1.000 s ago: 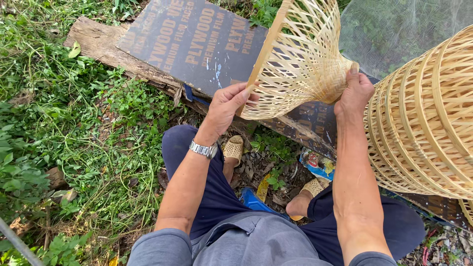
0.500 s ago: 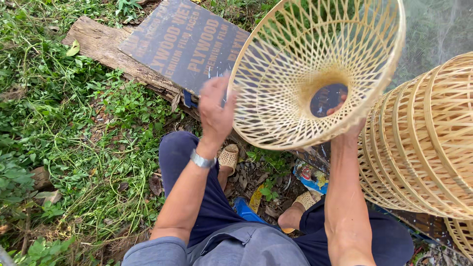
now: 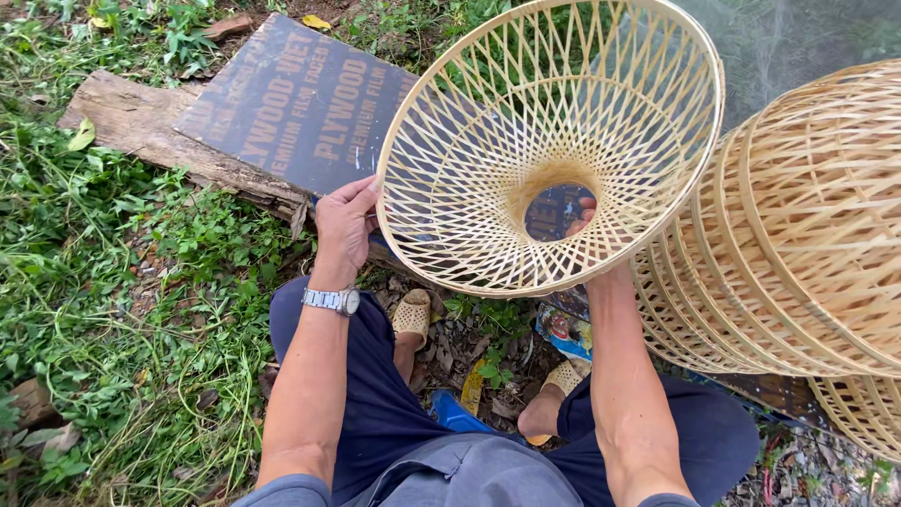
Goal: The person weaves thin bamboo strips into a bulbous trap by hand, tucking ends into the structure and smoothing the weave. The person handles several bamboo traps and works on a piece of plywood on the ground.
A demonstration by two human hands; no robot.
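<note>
Woven bamboo shade [image 3: 554,141] now tilted fully open-side up, left hand [image 3: 344,225] grip holding rim, right hand [image 3: 589,214] gripping beneath.

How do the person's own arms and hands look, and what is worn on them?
Both arms are bare from the short grey sleeves down. The left hand wears no glove; a silver metal wristwatch with a link band sits on its wrist. The right forearm shows no watch or band; the right hand is mostly hidden behind woven bamboo, so rings cannot be judged.
</note>
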